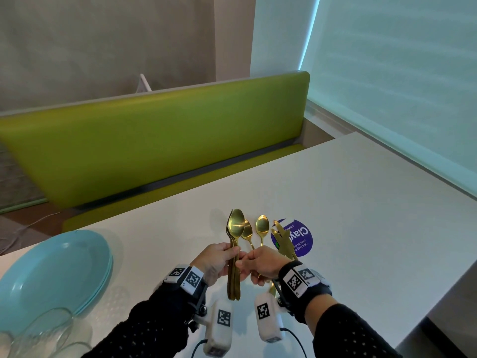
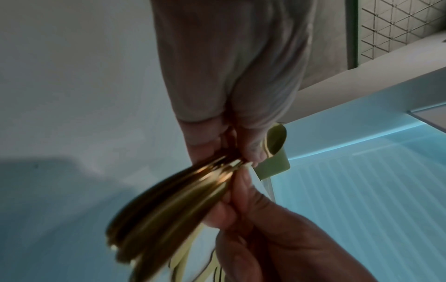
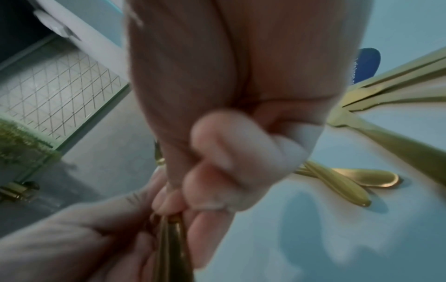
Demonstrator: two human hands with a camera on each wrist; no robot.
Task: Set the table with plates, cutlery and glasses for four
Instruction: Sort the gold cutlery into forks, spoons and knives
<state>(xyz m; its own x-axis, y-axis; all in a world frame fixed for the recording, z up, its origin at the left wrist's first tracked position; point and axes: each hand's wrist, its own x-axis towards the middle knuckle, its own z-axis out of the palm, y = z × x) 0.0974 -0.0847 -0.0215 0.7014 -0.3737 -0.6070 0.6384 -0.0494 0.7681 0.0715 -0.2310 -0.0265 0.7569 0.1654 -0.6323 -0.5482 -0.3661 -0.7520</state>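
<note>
Our left hand (image 1: 215,262) grips stacked gold metal spoons (image 1: 234,244); our right hand (image 1: 263,264) pinches their handles above the white counter (image 1: 361,202).

A round purple sticker with white lettering (image 1: 296,237) lies flat on the white tabletop (image 1: 361,202), just beyond and to the right of the fingers. Across the table, well past the fingertips, stands a lime-green padded bench (image 1: 154,140). A pale roller blind (image 1: 400,73) hangs far right of the fingers; beige wall (image 1: 103,42) behind.
</note>
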